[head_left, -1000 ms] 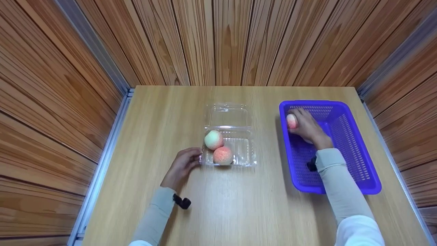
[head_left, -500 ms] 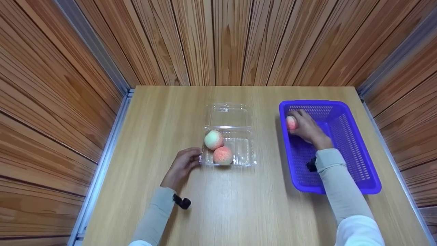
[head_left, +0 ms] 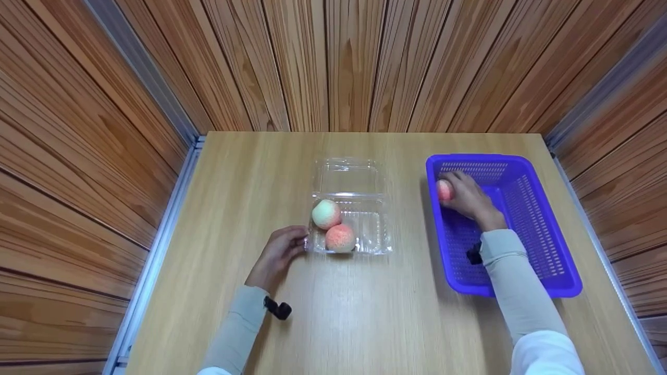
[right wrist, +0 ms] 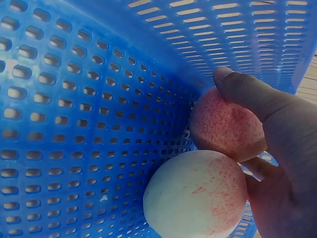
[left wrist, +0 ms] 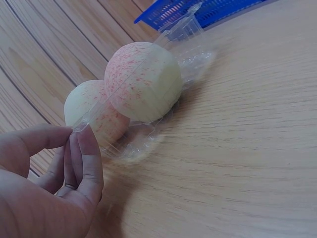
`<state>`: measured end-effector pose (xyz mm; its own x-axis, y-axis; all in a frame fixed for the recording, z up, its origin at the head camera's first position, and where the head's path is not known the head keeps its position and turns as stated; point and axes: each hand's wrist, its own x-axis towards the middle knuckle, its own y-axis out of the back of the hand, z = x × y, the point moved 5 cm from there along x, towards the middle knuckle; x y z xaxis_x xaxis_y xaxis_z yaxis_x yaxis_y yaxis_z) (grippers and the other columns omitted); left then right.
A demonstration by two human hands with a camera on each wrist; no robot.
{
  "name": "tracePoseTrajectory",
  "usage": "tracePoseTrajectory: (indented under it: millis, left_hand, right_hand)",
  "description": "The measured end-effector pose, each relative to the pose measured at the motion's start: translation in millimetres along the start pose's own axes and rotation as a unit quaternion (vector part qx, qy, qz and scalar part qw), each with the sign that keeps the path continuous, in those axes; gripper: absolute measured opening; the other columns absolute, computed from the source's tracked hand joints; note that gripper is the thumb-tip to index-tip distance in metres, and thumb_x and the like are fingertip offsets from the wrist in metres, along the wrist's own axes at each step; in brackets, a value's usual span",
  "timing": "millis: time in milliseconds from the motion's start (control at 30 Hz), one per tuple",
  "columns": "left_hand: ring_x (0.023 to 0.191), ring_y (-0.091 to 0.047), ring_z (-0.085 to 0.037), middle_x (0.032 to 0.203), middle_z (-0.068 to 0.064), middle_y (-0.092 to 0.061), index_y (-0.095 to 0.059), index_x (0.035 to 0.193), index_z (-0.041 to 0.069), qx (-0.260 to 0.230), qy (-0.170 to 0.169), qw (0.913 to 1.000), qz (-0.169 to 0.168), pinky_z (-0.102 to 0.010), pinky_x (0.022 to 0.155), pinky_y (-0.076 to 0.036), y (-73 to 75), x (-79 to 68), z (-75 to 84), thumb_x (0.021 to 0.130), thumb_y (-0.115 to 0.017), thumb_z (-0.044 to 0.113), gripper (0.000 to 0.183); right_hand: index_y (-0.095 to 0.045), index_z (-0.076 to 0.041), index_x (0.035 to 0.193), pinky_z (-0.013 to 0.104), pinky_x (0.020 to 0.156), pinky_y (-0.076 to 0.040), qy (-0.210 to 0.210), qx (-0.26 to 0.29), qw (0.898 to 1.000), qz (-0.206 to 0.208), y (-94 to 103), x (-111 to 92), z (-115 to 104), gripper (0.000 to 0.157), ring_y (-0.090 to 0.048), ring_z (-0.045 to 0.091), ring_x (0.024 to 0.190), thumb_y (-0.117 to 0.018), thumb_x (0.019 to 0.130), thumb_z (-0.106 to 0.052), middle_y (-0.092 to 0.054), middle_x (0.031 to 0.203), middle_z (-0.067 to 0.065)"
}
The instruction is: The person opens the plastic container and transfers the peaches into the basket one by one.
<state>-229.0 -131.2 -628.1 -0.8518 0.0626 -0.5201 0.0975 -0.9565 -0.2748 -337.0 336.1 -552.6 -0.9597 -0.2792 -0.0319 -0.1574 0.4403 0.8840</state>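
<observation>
In the head view my left hand (head_left: pixel 280 251) pinches the left front corner of an open clear plastic clamshell box (head_left: pixel 371 229). The left wrist view shows thumb and fingertips on its thin rim. Two peaches lie in the box's left half, a pale one (head_left: pixel 326 214) behind a pinker one (head_left: pixel 340 238). My right hand (head_left: pixel 467 197) is inside the purple basket (head_left: pixel 564 271), near its far left corner, gripping a pink peach (right wrist: pixel 228 124). Its thumb lies over the peach; the fingers are mostly hidden. Another peach (right wrist: pixel 195 196), pale with red flecks, sits just below that hand.
The box's lid (head_left: pixel 350 177) lies folded back, away from me. Basket walls rise around my right hand. Wooden panels (head_left: pixel 349 62) enclose the table (head_left: pixel 365 323) at the back and both sides.
My right hand and the peach at its fingers have shifted slightly toward me inside the basket. My left hand, the box and its two peaches have stayed put.
</observation>
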Motion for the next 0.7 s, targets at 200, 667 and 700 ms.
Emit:
tracePoseTrajectory:
  millis: [200,667,700]
  left_hand:
    - [0.09,-0.069,-0.019,0.096,-0.008,-0.072,-0.067,0.125,-0.011,-0.009,-0.003,0.9999,-0.006,-0.027,0.076,-0.061,0.1,0.3,0.9,0.103,-0.065,0.006,0.027]
    - [0.087,-0.068,-0.017,0.094,-0.008,-0.072,-0.07,0.116,-0.007,-0.016,-0.017,0.9997,-0.004,-0.026,0.074,-0.06,0.3,0.7,-1.0,0.102,-0.065,0.004,0.019]
    - [0.085,-0.068,-0.016,0.092,-0.007,-0.072,-0.07,0.115,-0.008,-0.018,-0.021,0.9996,-0.006,-0.025,0.073,-0.059,0.0,0.8,-1.0,0.102,-0.064,0.003,0.018]
  right_hand:
    - [-0.052,-0.002,0.149,0.071,0.115,-0.039,-0.011,-0.002,1.0,-0.001,-1.6,0.3,1.7,0.064,-0.046,0.052,0.138,-0.08,0.092,-0.014,-0.047,0.148,0.031]
    - [-0.05,0.002,0.146,0.071,0.11,-0.043,-0.011,-0.023,0.999,0.023,-1.9,0.8,0.9,0.066,-0.051,0.056,0.132,-0.077,0.09,-0.019,-0.049,0.143,0.035]
    - [-0.049,0.001,0.147,0.071,0.111,-0.043,-0.016,-0.026,0.999,0.02,-2.2,1.1,1.4,0.067,-0.049,0.055,0.133,-0.077,0.091,-0.02,-0.048,0.144,0.035]
